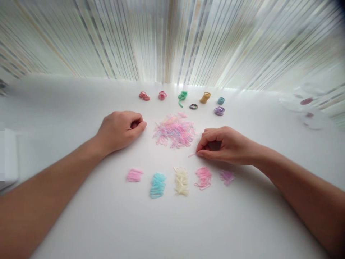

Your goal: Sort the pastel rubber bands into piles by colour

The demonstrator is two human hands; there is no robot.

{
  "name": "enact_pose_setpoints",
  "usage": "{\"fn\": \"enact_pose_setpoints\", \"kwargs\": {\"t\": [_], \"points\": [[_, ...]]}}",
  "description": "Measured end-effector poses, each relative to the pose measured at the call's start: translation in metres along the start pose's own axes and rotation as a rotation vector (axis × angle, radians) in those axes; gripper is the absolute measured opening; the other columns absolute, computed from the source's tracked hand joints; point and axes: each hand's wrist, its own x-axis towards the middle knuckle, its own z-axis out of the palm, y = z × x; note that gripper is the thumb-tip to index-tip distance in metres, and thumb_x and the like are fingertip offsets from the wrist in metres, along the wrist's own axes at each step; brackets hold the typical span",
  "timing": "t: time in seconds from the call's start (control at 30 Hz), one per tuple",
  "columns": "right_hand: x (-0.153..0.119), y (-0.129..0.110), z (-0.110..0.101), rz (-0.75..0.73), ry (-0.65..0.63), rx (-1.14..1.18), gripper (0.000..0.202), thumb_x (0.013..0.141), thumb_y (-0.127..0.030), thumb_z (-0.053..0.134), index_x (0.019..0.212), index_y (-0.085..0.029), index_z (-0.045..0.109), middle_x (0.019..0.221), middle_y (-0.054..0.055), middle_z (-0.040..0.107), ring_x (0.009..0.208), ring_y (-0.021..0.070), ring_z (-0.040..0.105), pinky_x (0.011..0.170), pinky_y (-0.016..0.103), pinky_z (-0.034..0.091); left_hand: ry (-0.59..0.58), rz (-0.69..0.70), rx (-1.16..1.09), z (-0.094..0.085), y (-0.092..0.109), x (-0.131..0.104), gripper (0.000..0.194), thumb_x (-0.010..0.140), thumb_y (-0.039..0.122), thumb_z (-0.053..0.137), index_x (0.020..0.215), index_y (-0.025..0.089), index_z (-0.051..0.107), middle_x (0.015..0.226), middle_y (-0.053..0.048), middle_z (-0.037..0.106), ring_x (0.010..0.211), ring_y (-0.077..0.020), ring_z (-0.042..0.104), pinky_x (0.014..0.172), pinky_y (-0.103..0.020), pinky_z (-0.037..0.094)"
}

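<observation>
My right hand (225, 145) pinches a pink rubber band (192, 155) between thumb and forefinger, just right of a mixed pile of small pastel rubber bands (175, 131). To the left of that pile, my left hand (121, 129) rests on the table, fingers curled, with nothing seen in it. Closer to me lie sorted heaps in a row: bright pink bands (134, 175), blue bands (157, 185), pale yellow bands (181, 181), rose-pink bands (203, 178) and purple bands (226, 177).
Behind the pile stand coiled bands: red (144, 96), pink (162, 95), green (182, 95), mustard (205, 97), blue (221, 100) and purple (219, 111). A multicoloured ring (193, 107) lies among them. Clear round objects (293, 103) are at the right; a string curtain (151, 43) hangs behind the white table (172, 226).
</observation>
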Motion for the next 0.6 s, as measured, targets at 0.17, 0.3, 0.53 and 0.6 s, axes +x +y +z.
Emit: {"fn": "enact_pose_setpoints", "kwargs": {"t": [0.17,0.3,0.53,0.6], "points": [[-0.001,0.005,0.002,0.054,-0.027,0.048,0.026,0.086,-0.046,0.082,0.082,-0.020,0.080,0.077,0.007,0.071,0.067,0.0173,0.060,0.057,0.029,0.048,0.020,0.031,-0.083,0.002,0.000,-0.003,0.032,0.091,0.045,0.050,0.074,0.020,0.062,0.076,-0.004,0.068,0.071,-0.0174,0.054,0.067,-0.033,0.031],[-0.001,0.006,0.003,0.079,-0.041,0.114,0.030,0.084,-0.049,0.084,0.082,-0.020,0.079,0.077,0.006,0.069,0.066,0.0173,0.061,0.058,0.029,0.048,0.026,0.027,-0.083,0.002,0.001,-0.002,0.030,0.090,0.042,0.051,0.074,0.020,0.062,0.077,-0.004,0.069,0.071,-0.0176,0.054,0.067,-0.033,0.032],[0.000,-0.003,0.001,0.021,-0.015,-0.006,0.019,0.090,-0.036,0.076,0.084,-0.019,0.079,0.080,0.006,0.072,0.067,0.0166,0.062,0.060,0.029,0.049,0.009,0.000,-0.006,0.001,0.001,0.000,0.034,0.091,0.047,0.048,0.078,0.021,0.067,0.077,-0.003,0.068,0.073,-0.0195,0.058,0.068,-0.033,0.033],[0.001,-0.003,0.001,-0.005,-0.010,-0.018,0.019,0.092,-0.035,0.073,0.086,-0.018,0.078,0.082,0.006,0.073,0.070,0.0167,0.064,0.062,0.029,0.050,0.002,-0.017,0.011,0.000,0.000,0.001,0.035,0.090,0.048,0.047,0.080,0.022,0.069,0.077,-0.003,0.068,0.074,-0.0203,0.059,0.069,-0.033,0.034]]}}
